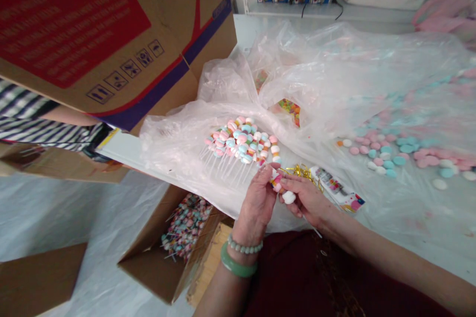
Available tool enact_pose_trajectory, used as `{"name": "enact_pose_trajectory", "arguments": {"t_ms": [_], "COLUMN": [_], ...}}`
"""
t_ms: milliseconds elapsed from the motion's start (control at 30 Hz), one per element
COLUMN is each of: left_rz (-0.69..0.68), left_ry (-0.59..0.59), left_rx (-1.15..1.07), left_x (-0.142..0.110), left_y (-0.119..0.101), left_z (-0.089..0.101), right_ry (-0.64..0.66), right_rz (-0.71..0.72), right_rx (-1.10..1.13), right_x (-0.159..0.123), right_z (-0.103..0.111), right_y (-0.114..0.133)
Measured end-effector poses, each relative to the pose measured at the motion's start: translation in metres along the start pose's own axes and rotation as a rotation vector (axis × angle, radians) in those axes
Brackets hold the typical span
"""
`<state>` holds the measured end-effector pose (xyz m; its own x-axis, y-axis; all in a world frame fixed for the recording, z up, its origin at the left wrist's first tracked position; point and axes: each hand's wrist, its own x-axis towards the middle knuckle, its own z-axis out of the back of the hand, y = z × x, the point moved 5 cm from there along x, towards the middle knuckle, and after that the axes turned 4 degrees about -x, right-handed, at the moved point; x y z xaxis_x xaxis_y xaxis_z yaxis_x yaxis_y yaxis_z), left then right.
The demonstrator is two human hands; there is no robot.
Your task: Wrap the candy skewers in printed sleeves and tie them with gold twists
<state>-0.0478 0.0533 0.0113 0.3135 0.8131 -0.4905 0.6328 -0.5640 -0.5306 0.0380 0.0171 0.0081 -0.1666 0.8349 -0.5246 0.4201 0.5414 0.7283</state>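
My left hand [256, 203] and my right hand [302, 199] meet over a plastic sheet [178, 143], pinching a thin white stick [311, 223] threaded with small candies. A white candy [288, 197] sits by my right fingers, and pink-and-white candies [275, 181] lie by my left fingertips. Just beyond my hands lies a heap of finished candy sticks [240, 141], pastel pink, blue and orange. A tangle of gold twist ties [299, 173] lies close to my right hand. My left wrist wears a green bangle [238, 260] and a beaded bracelet [244, 245].
Loose pink and blue candies [394, 153] spread across the plastic at right. An open cardboard box [159, 257] of candy sticks stands at lower left. A large carton [104, 29] looms upper left, beside a co-worker's striped sleeve [29, 124].
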Motion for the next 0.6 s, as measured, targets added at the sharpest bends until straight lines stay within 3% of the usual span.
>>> {"name": "enact_pose_trajectory", "arguments": {"t_ms": [133, 200, 433, 600], "left_rz": [-0.039, -0.054, 0.005, -0.036], "left_ry": [-0.022, -0.074, -0.15, -0.07], "left_rx": [-0.029, -0.079, -0.175, -0.136], "left_x": [0.002, 0.003, 0.007, 0.004], "left_y": [-0.001, -0.002, 0.0, -0.004], "left_z": [0.006, 0.01, 0.015, 0.011], "right_ry": [0.132, 0.139, -0.169, -0.188], "right_rz": [-0.027, -0.059, -0.022, 0.036], "right_rx": [0.038, -0.034, -0.576, -0.506], "right_x": [-0.006, -0.012, -0.021, -0.017], "right_z": [-0.001, 0.0, 0.017, 0.02], "right_y": [0.006, 0.008, -0.002, -0.002]}}
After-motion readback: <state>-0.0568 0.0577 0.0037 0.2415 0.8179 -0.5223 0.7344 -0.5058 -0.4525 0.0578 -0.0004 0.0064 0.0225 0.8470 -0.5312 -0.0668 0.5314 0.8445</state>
